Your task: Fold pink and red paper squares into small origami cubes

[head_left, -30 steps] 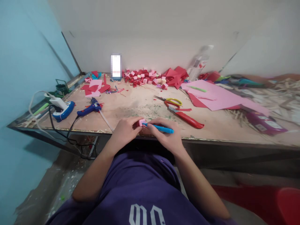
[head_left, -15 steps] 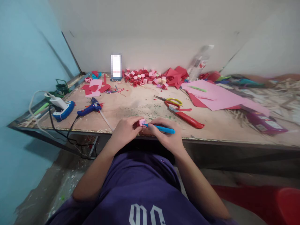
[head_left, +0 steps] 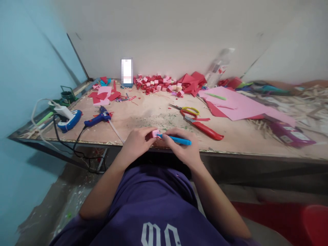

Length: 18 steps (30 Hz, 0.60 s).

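Blue plastic pen (head_left: 176,139) lay almost level, its long axis running left to right, its tip pointing left onto the small pink paper cube (head_left: 155,133). Your right hand (head_left: 183,147) was closed around that pen. Your left hand (head_left: 137,141) pinched the cube at the near edge of the plywood table (head_left: 143,116).

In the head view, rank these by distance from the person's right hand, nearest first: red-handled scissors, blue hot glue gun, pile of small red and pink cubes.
1. Red-handled scissors: just beyond and right of the right hand.
2. Blue hot glue gun: far left, past the left hand.
3. Pile of small red and pink cubes: at the back wall.
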### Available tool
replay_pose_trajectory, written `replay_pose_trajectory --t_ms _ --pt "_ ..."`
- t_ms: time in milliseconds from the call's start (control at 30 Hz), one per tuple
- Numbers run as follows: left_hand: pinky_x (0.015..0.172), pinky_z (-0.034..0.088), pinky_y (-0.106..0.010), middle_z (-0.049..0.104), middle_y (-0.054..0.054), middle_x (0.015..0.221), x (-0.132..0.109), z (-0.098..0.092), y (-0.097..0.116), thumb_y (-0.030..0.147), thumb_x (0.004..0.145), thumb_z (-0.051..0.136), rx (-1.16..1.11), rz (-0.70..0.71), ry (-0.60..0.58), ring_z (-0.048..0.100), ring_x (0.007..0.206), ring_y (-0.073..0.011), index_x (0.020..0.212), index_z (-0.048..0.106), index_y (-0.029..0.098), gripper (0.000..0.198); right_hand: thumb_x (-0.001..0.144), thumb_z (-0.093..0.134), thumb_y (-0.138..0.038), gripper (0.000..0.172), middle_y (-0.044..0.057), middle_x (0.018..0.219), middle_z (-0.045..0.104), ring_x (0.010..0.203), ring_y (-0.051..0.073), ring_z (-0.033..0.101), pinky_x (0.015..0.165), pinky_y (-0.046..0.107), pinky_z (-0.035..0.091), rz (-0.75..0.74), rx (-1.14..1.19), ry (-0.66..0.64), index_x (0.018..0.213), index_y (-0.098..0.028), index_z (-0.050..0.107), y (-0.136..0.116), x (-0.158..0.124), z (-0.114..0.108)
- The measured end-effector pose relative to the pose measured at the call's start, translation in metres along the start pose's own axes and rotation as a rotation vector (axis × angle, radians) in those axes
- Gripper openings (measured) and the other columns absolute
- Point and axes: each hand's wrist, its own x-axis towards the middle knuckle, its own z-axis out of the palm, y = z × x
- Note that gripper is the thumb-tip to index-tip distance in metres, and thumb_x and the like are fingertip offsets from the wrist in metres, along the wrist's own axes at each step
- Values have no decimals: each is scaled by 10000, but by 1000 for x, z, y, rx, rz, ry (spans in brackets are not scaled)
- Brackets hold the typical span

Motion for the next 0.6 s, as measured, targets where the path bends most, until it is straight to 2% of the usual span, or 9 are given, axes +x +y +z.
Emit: replay_pose_trajectory --t_ms 300,600 --pt "917 569 -356 789 -77 1135 0 1 -2 154 863 715 12 22 2 742 998 -239 1151 756 196 294 876 702 -276 125 28 732 731 643 163 656 648 292 519 -11 11 -11 784 -196 730 -3 0 -2" --pt "925 568 -354 785 -75 1154 0 1 -2 149 869 706 -7 15 -3 741 1027 -243 1158 753 201 297 868 703 -277 127 33 761 749 668 178 676 670 296 532 37 -12 65 778 -192 730 -2 0 0"
